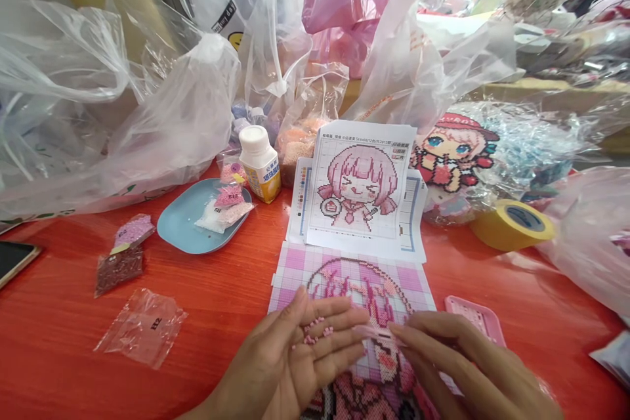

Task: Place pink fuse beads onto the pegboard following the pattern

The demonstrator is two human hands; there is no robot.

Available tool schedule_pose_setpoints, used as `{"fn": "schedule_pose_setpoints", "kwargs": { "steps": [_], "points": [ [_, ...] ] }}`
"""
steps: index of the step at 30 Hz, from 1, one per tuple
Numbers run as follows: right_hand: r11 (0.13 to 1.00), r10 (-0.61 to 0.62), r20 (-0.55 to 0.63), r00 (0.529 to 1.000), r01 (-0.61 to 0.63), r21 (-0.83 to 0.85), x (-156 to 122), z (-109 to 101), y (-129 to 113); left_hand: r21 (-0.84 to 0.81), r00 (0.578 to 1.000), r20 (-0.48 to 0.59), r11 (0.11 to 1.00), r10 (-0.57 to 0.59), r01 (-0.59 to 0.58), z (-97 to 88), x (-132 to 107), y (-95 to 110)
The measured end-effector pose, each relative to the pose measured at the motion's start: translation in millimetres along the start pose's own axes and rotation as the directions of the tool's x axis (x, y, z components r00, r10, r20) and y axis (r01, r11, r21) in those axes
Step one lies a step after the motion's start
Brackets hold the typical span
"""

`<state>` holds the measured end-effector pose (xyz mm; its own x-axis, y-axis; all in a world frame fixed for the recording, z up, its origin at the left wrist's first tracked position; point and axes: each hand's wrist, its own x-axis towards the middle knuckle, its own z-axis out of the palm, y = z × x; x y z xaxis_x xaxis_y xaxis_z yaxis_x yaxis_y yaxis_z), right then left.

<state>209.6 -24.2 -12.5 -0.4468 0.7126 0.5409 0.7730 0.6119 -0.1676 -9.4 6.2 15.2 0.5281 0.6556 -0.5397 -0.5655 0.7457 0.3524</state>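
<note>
My left hand [310, 348] is turned palm up and slightly cupped, its fingers extended. It holds a small heap of pink fuse beads [317, 330]. At its fingertips, my right hand [457, 354] pinches a small, pale pink, translucent piece [377, 335], whose kind I cannot make out. Beneath both hands lies a partly filled bead picture [339, 275] of a pink-haired figure on a gridded board. Its lower part is partly hidden by my hands. A printed chart [361, 190] of a similar figure leans up behind it.
A blue plate [180, 226] carries bead packets, with a white bottle [258, 164] beside it. Other bead packets [119, 269] and a clear H2 bag [147, 328] lie left. Yellow tape [512, 224] and a pink tray [477, 318] are right. Plastic bags [172, 105] crowd the back.
</note>
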Motion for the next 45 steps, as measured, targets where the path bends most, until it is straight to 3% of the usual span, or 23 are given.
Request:
{"fn": "schedule_pose_setpoints", "kwargs": {
  "steps": [5, 8, 25, 45],
  "points": [
    [0.997, 0.051, -0.053, 0.997, -0.055, -0.061, -1, 2, 10, -0.021, 0.988, -0.104, 0.993, 0.116, -0.118, 4.0, -1, 14],
    [0.996, 0.028, -0.005, 1.000, -0.029, -0.084, -2, 5, 14, -0.013, 0.981, -0.134, 0.989, 0.142, -0.145, 4.8, 0, 17],
    [0.997, 0.074, 0.078, 0.994, -0.070, -0.044, -8, 19, 12, -0.032, 0.985, -0.144, 0.995, 0.092, -0.098, 4.5, 0, 14],
    [0.996, 0.062, 0.049, 0.997, -0.059, -0.063, -1, 15, 9, -0.030, 0.986, -0.147, 0.996, 0.079, -0.084, 7.1, 1, 13]
  ]
}}
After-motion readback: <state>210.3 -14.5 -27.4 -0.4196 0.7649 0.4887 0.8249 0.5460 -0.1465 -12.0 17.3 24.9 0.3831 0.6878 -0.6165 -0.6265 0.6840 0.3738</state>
